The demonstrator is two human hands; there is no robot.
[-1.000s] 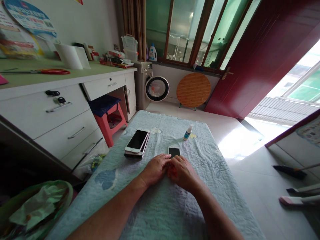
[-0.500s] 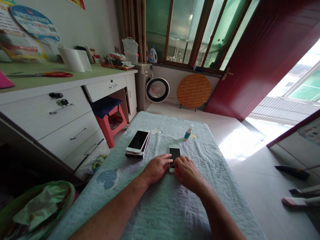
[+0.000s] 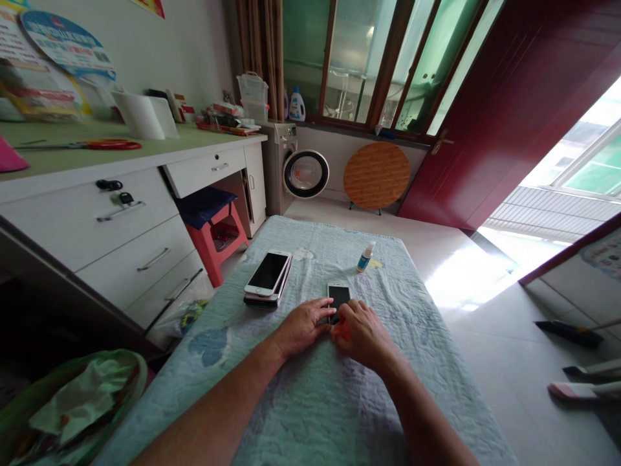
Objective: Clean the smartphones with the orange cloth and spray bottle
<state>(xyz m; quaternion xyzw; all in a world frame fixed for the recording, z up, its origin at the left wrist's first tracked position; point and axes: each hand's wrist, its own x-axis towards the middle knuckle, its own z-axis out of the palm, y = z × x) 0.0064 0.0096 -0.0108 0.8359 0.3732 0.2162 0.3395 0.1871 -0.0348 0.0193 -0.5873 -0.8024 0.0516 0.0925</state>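
Note:
A small white phone (image 3: 338, 294) lies face up on a pale blue cloth (image 3: 310, 395) that covers the table. My left hand (image 3: 303, 327) rests on the cloth with its fingertips on the phone's lower left edge. My right hand (image 3: 361, 335) covers the phone's lower end, fingers curled down onto the screen. Both hands press on the phone. To the left, a stack of larger phones (image 3: 268, 277) lies on the cloth, apart from my hands. A small spray bottle (image 3: 365, 257) stands beyond the phone.
A white desk with drawers (image 3: 121, 213) runs along the left, with a red stool (image 3: 213, 226) under it. A green bag (image 3: 72, 401) sits at lower left. A washing machine (image 3: 295, 171), a round wooden tabletop (image 3: 376, 175) and a red door (image 3: 509, 110) stand beyond the table.
My right hand first slid back, baring more of the phone's screen, then moved left onto its lower end again. My left hand stayed at the phone's left edge.

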